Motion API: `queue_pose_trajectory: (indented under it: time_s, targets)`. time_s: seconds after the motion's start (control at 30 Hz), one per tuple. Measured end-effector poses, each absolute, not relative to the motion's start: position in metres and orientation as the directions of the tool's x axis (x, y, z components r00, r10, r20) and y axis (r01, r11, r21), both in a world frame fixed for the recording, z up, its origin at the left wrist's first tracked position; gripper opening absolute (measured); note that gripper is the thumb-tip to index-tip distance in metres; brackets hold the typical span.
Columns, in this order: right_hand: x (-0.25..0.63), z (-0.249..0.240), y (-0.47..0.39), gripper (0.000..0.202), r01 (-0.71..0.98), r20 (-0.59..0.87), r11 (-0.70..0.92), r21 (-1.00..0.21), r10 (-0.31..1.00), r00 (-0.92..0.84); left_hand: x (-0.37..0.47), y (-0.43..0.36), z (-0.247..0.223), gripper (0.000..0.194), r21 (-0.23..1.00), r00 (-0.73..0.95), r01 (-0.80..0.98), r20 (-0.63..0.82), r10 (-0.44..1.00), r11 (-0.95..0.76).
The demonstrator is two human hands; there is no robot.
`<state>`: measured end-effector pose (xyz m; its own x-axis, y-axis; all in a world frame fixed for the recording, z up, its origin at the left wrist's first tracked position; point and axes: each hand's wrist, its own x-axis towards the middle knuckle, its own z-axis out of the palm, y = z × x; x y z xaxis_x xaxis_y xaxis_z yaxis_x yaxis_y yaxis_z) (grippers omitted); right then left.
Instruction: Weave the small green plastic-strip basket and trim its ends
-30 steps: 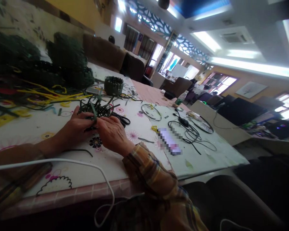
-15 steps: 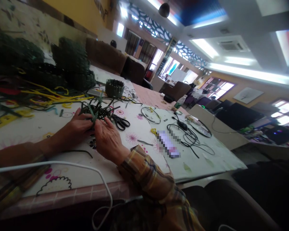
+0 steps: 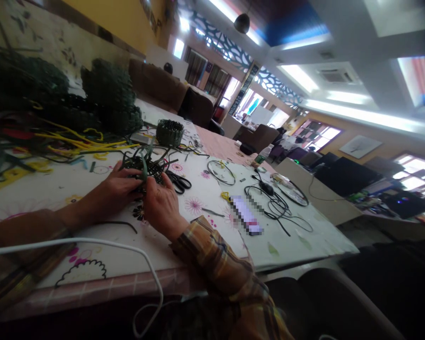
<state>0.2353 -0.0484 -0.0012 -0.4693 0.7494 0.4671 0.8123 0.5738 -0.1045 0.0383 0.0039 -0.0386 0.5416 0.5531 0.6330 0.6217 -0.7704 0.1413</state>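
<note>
A half-woven piece of dark green strips [image 3: 147,166], with loose ends sticking up, lies on the flowered tablecloth [image 3: 184,226]. My left hand [image 3: 118,185] grips its left side. From the right, my right hand [image 3: 162,204] closes its fingers on the weave's near edge. Black scissors [image 3: 179,182] lie just right of the piece. A small finished green basket [image 3: 169,132] stands farther back.
Yellow and green strips [image 3: 71,141] and dark green woven heaps [image 3: 102,101] crowd the table's far left. Black cords [image 3: 276,203], a blurred phone [image 3: 246,215] and a wire ring [image 3: 220,171] lie to the right. A white cable [image 3: 102,243] crosses the near edge.
My right hand opened away from the weave half a second ago and has now closed back onto it. The view has drifted slightly.
</note>
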Motion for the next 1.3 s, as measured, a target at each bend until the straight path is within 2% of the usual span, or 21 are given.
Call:
queue_pose_trajectory:
  time_s: [0.2,0.37,0.43,0.57,0.67,0.83,0.97,1.3]
  targets:
    - [0.240,-0.020,-0.028,0.023,0.773,0.468,0.624,-0.116,0.721,-0.512,0.038,0.003,-0.040,0.026,0.137,0.514,0.620,0.674,0.531,-0.773]
    - [0.243,-0.023,-0.020,0.026,0.761,0.415,0.636,-0.127,0.731,-0.542,0.038,0.001,-0.039,0.024,0.093,0.536,0.620,0.675,0.507,-0.779]
    - [0.245,-0.017,-0.017,0.026,0.739,0.368,0.647,-0.186,0.744,-0.558,0.039,0.001,-0.038,0.023,0.075,0.557,0.614,0.665,0.498,-0.786]
    - [0.251,-0.004,-0.006,0.017,0.649,0.315,0.657,-0.383,0.754,-0.576,0.039,0.000,-0.036,0.021,0.092,0.534,0.649,0.652,0.538,-0.755]
    - [0.253,-0.002,0.001,0.008,0.597,0.296,0.663,-0.452,0.742,-0.601,0.039,0.000,-0.036,0.020,0.093,0.521,0.668,0.650,0.553,-0.738]
    - [0.257,-0.012,0.005,0.008,0.565,0.376,0.742,-0.361,0.670,-0.640,0.037,0.002,-0.036,0.021,0.116,0.529,0.635,0.655,0.540,-0.764]
    - [0.259,-0.013,0.004,0.011,0.586,0.369,0.747,-0.314,0.665,-0.650,0.037,0.004,-0.034,0.022,0.172,0.504,0.623,0.657,0.560,-0.763]
    - [0.255,-0.009,0.009,0.011,0.542,0.339,0.744,-0.390,0.664,-0.667,0.037,0.004,-0.035,0.025,0.208,0.481,0.628,0.654,0.584,-0.750]
